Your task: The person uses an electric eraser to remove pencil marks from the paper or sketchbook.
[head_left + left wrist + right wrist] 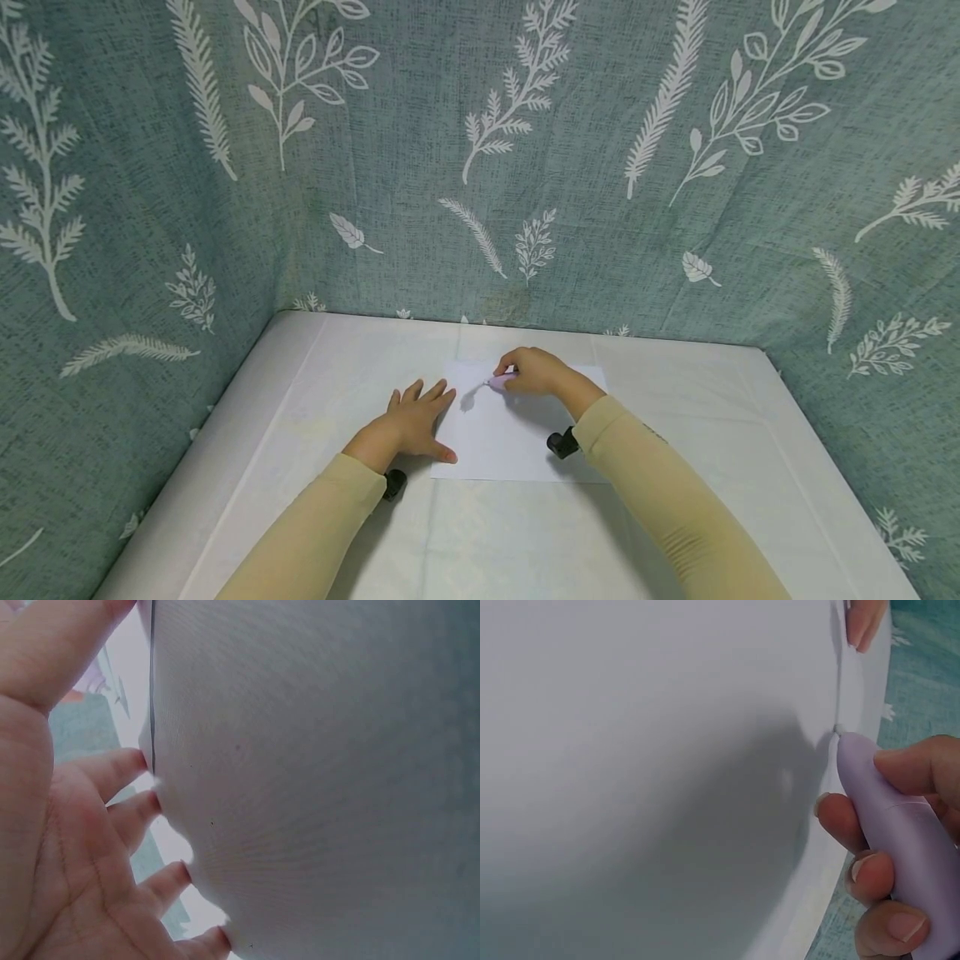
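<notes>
Nearest are the two pale sleeves point(667, 500), with a small black device point(395, 485) at the left wrist and another point(562, 443) at the right. The left hand point(408, 425) lies with fingers spread wide across the left edge of the paper point(495, 454), its thumb on the sheet. The right hand point(536, 372) holds a purple pen point(900, 825) between thumb and curled fingers, over the paper's upper half, tip at or just above the surface; contact is hard to tell. A grey patch point(468, 402) shows beside the tip, mark or shadow unclear. The paper lies on the white table point(705, 400); beyond hangs green leaf-patterned cloth point(420, 208).
</notes>
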Tool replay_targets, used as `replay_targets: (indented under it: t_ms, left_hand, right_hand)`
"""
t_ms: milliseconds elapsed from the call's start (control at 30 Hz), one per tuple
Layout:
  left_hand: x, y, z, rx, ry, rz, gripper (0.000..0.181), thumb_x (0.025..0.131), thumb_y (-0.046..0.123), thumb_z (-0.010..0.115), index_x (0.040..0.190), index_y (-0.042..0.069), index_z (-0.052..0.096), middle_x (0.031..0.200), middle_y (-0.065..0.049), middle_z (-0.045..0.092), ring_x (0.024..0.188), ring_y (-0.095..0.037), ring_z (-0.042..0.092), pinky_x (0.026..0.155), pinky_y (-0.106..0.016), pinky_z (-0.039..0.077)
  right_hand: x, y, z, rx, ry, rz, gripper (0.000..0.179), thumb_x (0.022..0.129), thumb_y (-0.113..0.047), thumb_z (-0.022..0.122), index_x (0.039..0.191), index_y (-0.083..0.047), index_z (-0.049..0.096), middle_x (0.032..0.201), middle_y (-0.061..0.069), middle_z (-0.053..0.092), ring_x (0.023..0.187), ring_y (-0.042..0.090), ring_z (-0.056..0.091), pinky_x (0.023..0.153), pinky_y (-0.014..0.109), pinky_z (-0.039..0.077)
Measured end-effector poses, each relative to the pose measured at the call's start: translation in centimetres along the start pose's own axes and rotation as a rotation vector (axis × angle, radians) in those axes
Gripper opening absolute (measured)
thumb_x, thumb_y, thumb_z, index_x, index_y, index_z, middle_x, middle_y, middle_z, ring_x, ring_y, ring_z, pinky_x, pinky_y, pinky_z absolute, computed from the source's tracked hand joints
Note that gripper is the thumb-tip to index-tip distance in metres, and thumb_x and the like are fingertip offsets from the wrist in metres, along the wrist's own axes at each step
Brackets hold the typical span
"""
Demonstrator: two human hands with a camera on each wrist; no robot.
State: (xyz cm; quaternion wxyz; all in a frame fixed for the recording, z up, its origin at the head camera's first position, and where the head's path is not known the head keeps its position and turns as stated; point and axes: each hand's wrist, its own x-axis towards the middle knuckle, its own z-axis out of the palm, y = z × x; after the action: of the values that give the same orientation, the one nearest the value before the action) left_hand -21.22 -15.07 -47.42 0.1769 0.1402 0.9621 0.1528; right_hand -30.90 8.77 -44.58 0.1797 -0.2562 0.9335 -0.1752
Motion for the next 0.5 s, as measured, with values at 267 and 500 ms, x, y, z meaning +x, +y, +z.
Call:
replay_targets:
  t_ms: [267, 500]
  left_hand:
    - [0.01, 0.01, -0.03, 0.002, 0.002, 0.000, 0.112, 0.069, 0.055, 0.087, 0.158, 0.015, 0.033, 0.166, -0.009, 0.020, 0.151, -0.044, 0.008, 0.116, -0.066, 0.007]
    - [0.09, -0.03, 0.07, 0.010, 0.003, -0.003, 0.112, 0.068, 0.056, 0.087, 0.158, 0.016, 0.033, 0.166, -0.008, 0.020, 0.151, -0.044, 0.009, 0.116, -0.067, 0.007]
  right_hand:
    - [-0.02, 0.14, 0.13, -0.002, 0.020, 0.018, 0.027, 0.092, -0.017, 0.066, 0.118, -0.018, 0.073, 0.111, 0.000, 0.071, 0.087, 0.014, 0.056, 0.086, 0.037, 0.047]
    - [-0.07, 0.02, 0.05, 0.024, -0.001, 0.041, 0.025, 0.093, -0.018, 0.066, 0.116, -0.019, 0.074, 0.112, 0.000, 0.070, 0.090, 0.015, 0.058, 0.087, 0.038, 0.047]
